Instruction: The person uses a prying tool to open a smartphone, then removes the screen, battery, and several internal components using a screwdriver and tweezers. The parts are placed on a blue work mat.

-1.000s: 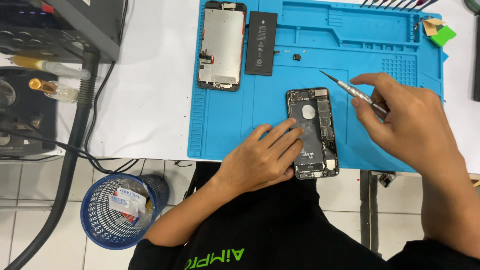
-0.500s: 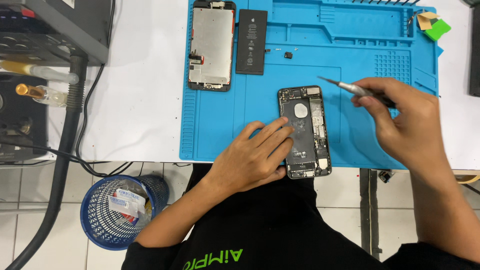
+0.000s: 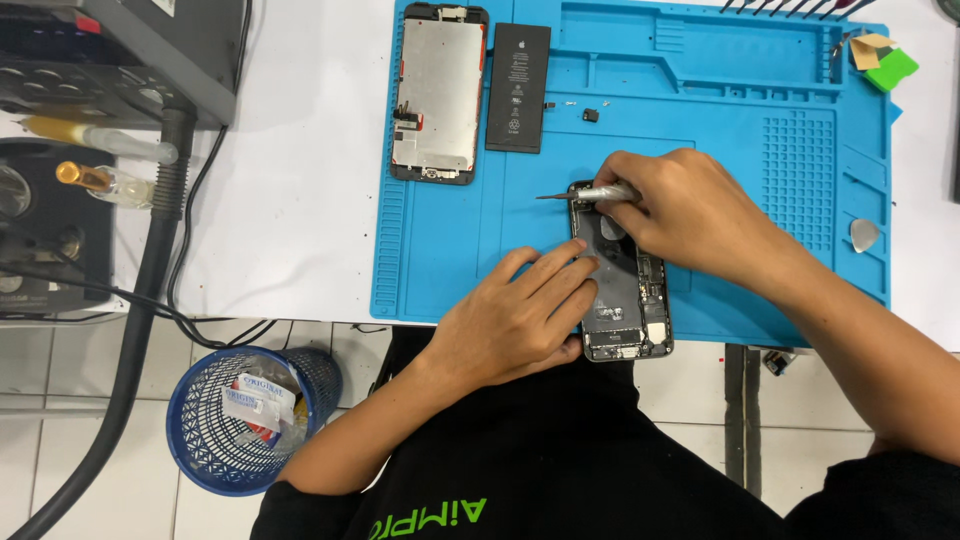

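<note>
Opened phone body: the opened phone body [image 3: 625,300] is laid flat near the front edge of the blue work mat [image 3: 450,250], its inner parts facing up; its lower end reaches just over the mat's edge.
Left hand: the left hand [image 3: 520,320] is laid flat on the phone body's left side, fingers spread and pressing, nothing being gripped.
Right hand: the right hand [image 3: 690,215] is closed around a slim metal screwdriver [image 3: 585,194], whose tip is pointed left over the top end of the phone body.
Handling: the phone body is judged light, rigid and thin, with exposed boards and connectors that are likely fragile; it is best held by the outer frame edges, not by the inner parts. On the mat little slipping is expected.
Removed parts: a screen assembly [image 3: 438,95] is laid face down at the mat's upper left, with a black battery [image 3: 518,88] just beside it; a small dark part [image 3: 590,115] lies near the battery.
Mat's right side: a green pick [image 3: 893,70] sits at the upper right corner, and a grey pick [image 3: 865,235] rests near the right rim.
Surroundings: the mat is carried by a white counter [image 3: 290,180]; a blue mesh bin [image 3: 250,420] stands on the tiled floor below.
</note>
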